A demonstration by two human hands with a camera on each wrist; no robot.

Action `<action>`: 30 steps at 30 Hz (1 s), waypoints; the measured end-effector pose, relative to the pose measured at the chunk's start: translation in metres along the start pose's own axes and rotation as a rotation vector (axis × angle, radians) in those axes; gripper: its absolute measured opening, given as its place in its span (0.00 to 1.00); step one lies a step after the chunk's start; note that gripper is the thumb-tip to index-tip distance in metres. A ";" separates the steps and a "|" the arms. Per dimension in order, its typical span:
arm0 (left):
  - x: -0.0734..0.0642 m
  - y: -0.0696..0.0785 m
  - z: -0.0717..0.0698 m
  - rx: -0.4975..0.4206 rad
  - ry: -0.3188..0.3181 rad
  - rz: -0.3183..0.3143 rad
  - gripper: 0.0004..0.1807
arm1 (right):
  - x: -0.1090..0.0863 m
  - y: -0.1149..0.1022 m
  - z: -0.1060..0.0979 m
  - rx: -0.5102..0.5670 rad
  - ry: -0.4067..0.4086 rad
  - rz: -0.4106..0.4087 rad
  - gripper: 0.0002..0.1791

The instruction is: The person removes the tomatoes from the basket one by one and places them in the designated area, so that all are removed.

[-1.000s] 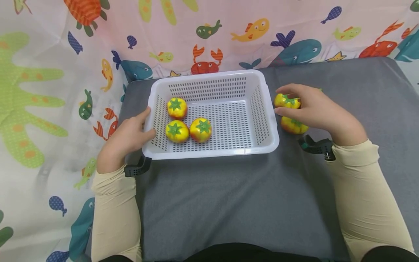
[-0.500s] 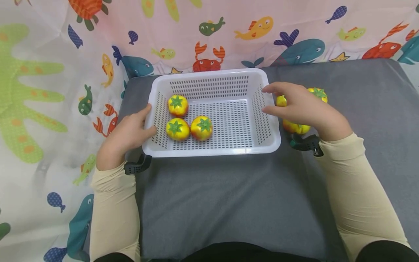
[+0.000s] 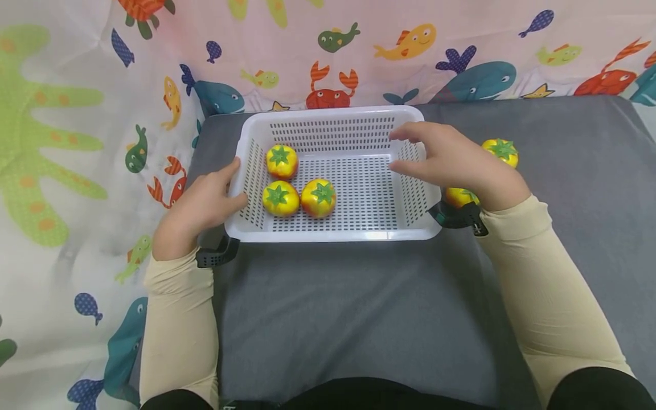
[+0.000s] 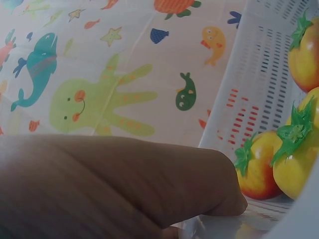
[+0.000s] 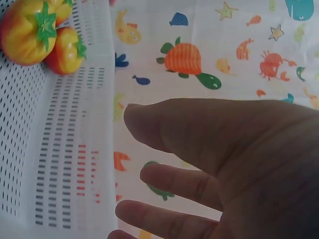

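A white perforated plastic basket holds 3 yellow-red artificial tomatoes with green star-shaped tops: one at the back, one at the front left and one to its right. At the basket's left rim, my left hand grips the edge, its thumb reaching over to the inside; its other fingers are mostly hidden. My right hand is over the basket's right side, fingers apart and nothing between them. The right wrist view shows its thumb and fingers spread beside the basket wall.
Right of the basket, two more tomatoes lie on the grey cloth, one behind and one partly covered by the right forearm side. A curtain printed with sea animals hangs behind and left of the table.
My right hand has moved left, from above the tomatoes beside the basket to over the basket's right side, uncovering the rear tomato. The left hand has stayed at the rim.
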State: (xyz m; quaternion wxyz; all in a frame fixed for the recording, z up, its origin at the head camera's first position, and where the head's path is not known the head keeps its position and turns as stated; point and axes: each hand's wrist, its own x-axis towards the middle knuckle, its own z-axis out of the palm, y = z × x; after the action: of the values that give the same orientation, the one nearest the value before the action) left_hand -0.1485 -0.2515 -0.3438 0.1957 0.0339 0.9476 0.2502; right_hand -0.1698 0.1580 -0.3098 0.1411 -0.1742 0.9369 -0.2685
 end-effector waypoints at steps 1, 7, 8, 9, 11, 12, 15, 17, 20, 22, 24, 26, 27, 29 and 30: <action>0.000 0.000 0.000 -0.001 -0.002 -0.002 0.49 | 0.001 -0.002 0.000 -0.004 -0.002 -0.005 0.37; 0.001 0.002 -0.002 -0.004 -0.011 -0.008 0.49 | 0.010 -0.010 0.005 -0.033 -0.037 -0.035 0.36; 0.001 0.002 -0.002 -0.003 -0.011 -0.008 0.49 | 0.012 -0.011 0.006 -0.036 -0.042 -0.042 0.36; 0.001 0.001 -0.002 -0.003 -0.010 -0.008 0.49 | 0.013 -0.013 0.007 -0.038 -0.048 -0.051 0.36; 0.001 0.001 -0.002 -0.004 -0.008 -0.006 0.49 | 0.017 -0.015 0.009 -0.035 -0.059 -0.069 0.35; 0.001 0.001 -0.002 -0.004 -0.007 -0.006 0.49 | 0.019 -0.016 0.010 -0.034 -0.066 -0.077 0.35; 0.002 0.000 -0.001 -0.004 -0.007 -0.011 0.49 | 0.025 -0.019 0.012 -0.034 -0.084 -0.102 0.35; 0.002 -0.001 -0.001 -0.005 -0.007 -0.015 0.49 | 0.028 -0.021 0.014 -0.041 -0.089 -0.116 0.34; 0.002 -0.001 -0.001 -0.003 -0.006 -0.017 0.49 | 0.032 -0.023 0.016 -0.047 -0.081 -0.141 0.34; 0.002 -0.001 -0.001 -0.004 -0.005 -0.016 0.50 | 0.035 -0.025 0.018 -0.050 -0.081 -0.152 0.34; 0.002 -0.001 -0.001 -0.005 -0.003 -0.013 0.50 | 0.037 -0.027 0.019 -0.053 -0.083 -0.158 0.34; 0.002 -0.001 -0.001 -0.006 -0.002 -0.011 0.50 | 0.039 -0.029 0.021 -0.054 -0.084 -0.159 0.35; 0.002 -0.001 0.000 -0.008 -0.002 -0.011 0.50 | 0.040 -0.030 0.021 -0.054 -0.086 -0.160 0.35; 0.002 -0.001 0.000 -0.008 -0.002 -0.015 0.50 | 0.043 -0.032 0.024 -0.056 -0.087 -0.167 0.34; 0.002 -0.001 0.000 -0.009 -0.002 -0.017 0.50 | 0.044 -0.034 0.025 -0.057 -0.088 -0.168 0.34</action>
State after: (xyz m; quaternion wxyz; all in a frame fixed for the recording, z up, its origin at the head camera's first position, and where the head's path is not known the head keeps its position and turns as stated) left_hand -0.1505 -0.2519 -0.3445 0.1988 0.0251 0.9466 0.2527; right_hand -0.1924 0.1019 -0.3189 0.1540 -0.2678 0.9191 -0.2445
